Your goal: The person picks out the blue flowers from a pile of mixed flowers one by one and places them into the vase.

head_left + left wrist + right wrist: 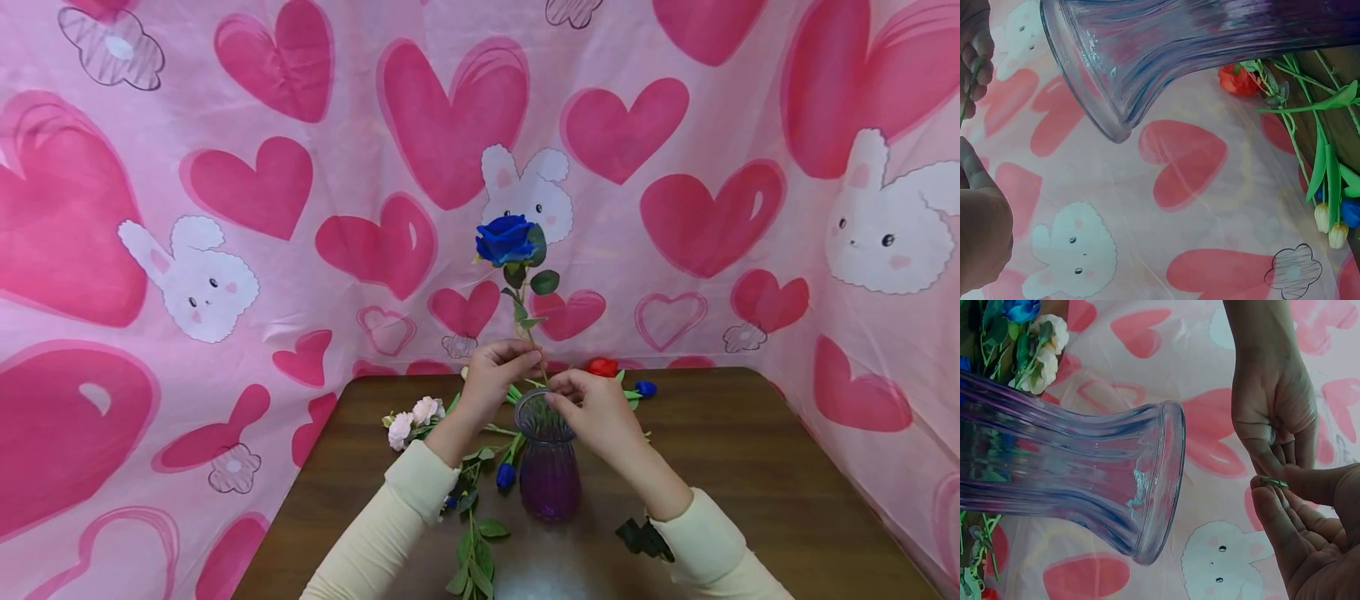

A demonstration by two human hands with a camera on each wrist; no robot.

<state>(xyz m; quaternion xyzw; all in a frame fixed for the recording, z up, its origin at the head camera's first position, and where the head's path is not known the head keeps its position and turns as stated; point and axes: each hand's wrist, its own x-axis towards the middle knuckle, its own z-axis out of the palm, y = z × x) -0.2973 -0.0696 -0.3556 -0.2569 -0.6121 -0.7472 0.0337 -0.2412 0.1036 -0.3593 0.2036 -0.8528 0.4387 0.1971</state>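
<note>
A blue rose (506, 240) with green leaves stands upright above a ribbed glass vase (551, 483), purple at its base and clearer toward the flared rim. My left hand (498, 375) pinches its stem partway down. Lower on the stem, my right hand (600, 412) pinches near the bottom end, close over the vase's mouth. In the right wrist view, the green stem end (1274, 482) shows between the right thumb and fingers, beside and above the rim. The left hand (1275, 400) is just beyond it there.
Pink-white flowers (412, 422), a blue bud (506, 477) and leafy stems (480, 550) lie left of the vase. Behind it are a red flower (602, 367) and another blue bud (646, 388). A dark object (643, 539) lies by the right sleeve on the wooden table (780, 500).
</note>
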